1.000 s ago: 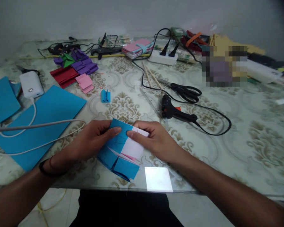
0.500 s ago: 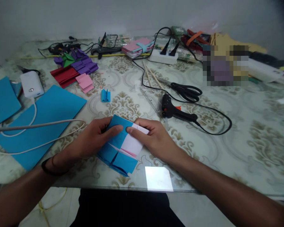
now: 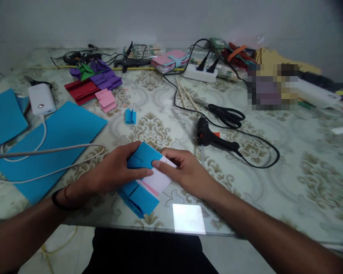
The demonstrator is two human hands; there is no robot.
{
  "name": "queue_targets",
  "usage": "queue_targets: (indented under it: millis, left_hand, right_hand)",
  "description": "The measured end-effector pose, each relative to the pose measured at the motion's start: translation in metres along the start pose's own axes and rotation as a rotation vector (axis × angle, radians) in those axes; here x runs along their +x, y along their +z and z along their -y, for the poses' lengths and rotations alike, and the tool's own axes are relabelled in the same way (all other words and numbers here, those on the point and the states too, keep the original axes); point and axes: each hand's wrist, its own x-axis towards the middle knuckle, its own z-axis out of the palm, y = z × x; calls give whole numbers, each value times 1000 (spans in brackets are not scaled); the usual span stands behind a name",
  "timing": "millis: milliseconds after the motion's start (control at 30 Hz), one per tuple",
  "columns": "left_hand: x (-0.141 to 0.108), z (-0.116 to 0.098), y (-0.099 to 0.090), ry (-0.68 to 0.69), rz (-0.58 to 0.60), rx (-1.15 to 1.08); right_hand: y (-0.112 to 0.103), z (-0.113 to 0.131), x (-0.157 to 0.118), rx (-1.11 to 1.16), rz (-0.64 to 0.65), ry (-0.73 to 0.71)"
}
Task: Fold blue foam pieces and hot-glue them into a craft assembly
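A folded blue paper piece (image 3: pixel 145 154) with a white and pink part (image 3: pixel 157 179) is held between both hands near the table's front edge. My left hand (image 3: pixel 122 167) grips its left side, the thumb lying across the front. On the right, my right hand (image 3: pixel 180 167) pinches the white part, thumb on top and fingers behind. A lower blue flap (image 3: pixel 145 199) spreads open below the thumbs. Beyond the hands stands a small folded blue piece (image 3: pixel 130 116) on the patterned table.
Large blue sheets (image 3: pixel 54 148) and a white power bank (image 3: pixel 41 99) with its cable lie left. A black glue gun (image 3: pixel 217 140), scissors (image 3: pixel 228 115) and sticks are at right. Folded red (image 3: pixel 80 91), purple and pink papers, plus a power strip (image 3: pixel 200 73), sit farther back.
My left thumb has moved down across the paper onto the white part's edge. The folded paper has tilted slightly, and its lower blue flap has shifted left. The view has shifted a little.
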Motion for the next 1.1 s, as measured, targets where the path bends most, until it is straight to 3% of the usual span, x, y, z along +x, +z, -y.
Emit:
queue_targets:
  millis: [200, 400, 467, 600, 867, 1100]
  left_hand:
    - [3, 5, -7, -21, 107, -177]
    - [3, 3, -10, -49, 221, -123]
    - [3, 1, -8, -42, 260, -79]
    - [4, 2, -10, -26, 209, -64]
    - [5, 6, -28, 29, 226, -189]
    - [5, 7, -26, 65, 193, -162]
  right_hand:
    - [-8, -1, -2, 68, -85, 36]
    - [-15, 3, -3, 182, 154, 92]
    - [-13, 2, -3, 206, 171, 78]
    - [-9, -2, -2, 208, 114, 85]
    - [-14, -6, -4, 291, -37, 195]
    - [-12, -1, -4, 239, -60, 94]
